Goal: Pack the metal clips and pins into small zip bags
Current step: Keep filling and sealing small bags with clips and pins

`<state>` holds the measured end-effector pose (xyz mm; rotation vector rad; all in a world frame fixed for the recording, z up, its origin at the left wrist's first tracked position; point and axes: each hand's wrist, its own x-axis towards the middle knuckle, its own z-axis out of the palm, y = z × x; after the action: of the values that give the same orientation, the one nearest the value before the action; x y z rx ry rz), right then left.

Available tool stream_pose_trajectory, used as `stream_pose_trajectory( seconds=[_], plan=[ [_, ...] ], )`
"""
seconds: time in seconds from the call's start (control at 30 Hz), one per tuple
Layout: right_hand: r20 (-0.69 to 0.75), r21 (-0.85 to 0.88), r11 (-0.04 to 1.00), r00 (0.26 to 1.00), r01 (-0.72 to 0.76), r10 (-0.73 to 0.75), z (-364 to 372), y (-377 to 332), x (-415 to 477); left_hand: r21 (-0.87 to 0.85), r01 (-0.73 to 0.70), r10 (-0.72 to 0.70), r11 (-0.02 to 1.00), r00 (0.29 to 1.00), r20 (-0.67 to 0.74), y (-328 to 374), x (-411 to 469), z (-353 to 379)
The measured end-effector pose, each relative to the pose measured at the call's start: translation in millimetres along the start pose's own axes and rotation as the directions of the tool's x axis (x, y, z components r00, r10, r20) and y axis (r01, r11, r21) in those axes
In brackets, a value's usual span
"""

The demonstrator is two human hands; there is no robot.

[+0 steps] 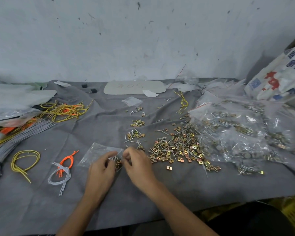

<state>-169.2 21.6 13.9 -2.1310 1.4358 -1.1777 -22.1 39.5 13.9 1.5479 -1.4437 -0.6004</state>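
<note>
A small clear zip bag lies on the grey cloth in front of me. My left hand pinches the bag's mouth, where a few brass clips and pins sit. My right hand is right beside it, fingers curled at the same opening, apparently pinching small parts. A loose heap of brass clips and silver pins spreads just right of my hands. Smaller sorted groups of clips and pins lie behind my hands.
Filled clear bags of hardware pile up at the right, with a printed sack behind. Yellow, orange and grey wire loops and bundles lie at the left. A pale flat plate rests by the wall.
</note>
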Motion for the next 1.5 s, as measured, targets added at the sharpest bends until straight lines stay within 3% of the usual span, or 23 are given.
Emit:
stream_pose_trajectory(
  seconds=[0.3,0.5,0.63,0.83,0.97,1.1,1.23,1.33,1.5],
  plan=[
    [0.085,-0.059,0.996,0.994,0.073,-0.067,-33.4,6.8,6.3,-0.029,0.013,-0.013,0.999,1.000,0.005,1.3,-1.2,-0.5],
    [-0.030,-0.215,0.955,0.979,-0.204,0.203,-108.7,73.7,59.3,-0.066,0.035,-0.034,0.997,0.999,0.017,3.9,-3.3,-1.5],
    [-0.004,-0.347,0.867,0.925,-0.358,0.380,-134.1,120.1,102.0,-0.085,0.063,-0.062,0.994,0.998,0.015,5.5,-3.4,-1.3],
    [0.025,-0.541,0.733,0.863,-0.413,0.505,-142.8,162.5,146.8,-0.079,0.084,-0.081,0.993,0.996,0.031,4.4,-2.3,-1.5],
    [0.054,-0.637,0.620,0.776,-0.458,0.629,-144.0,179.6,163.9,-0.088,0.093,-0.091,0.992,0.996,0.022,4.8,-0.7,-1.3],
    [0.117,-0.814,0.492,0.744,-0.307,0.658,-132.0,169.9,161.5,-0.084,0.095,-0.093,0.992,0.995,0.018,4.6,0.7,-0.7],
    [0.190,-0.880,0.463,0.817,-0.104,0.544,-126.0,150.8,139.0,-0.095,0.076,-0.073,0.993,0.997,0.031,5.9,1.2,-1.5],
    [0.138,-0.864,0.490,0.881,-0.117,0.453,-120.3,133.4,109.5,-0.105,0.066,-0.063,0.992,0.998,0.028,4.8,0.0,-1.3],
    [0.198,-0.604,0.775,0.907,-0.186,0.372,-92.3,95.6,74.9,-0.085,0.050,-0.049,0.995,0.999,0.020,-1.2,0.9,1.7]
  ],
)
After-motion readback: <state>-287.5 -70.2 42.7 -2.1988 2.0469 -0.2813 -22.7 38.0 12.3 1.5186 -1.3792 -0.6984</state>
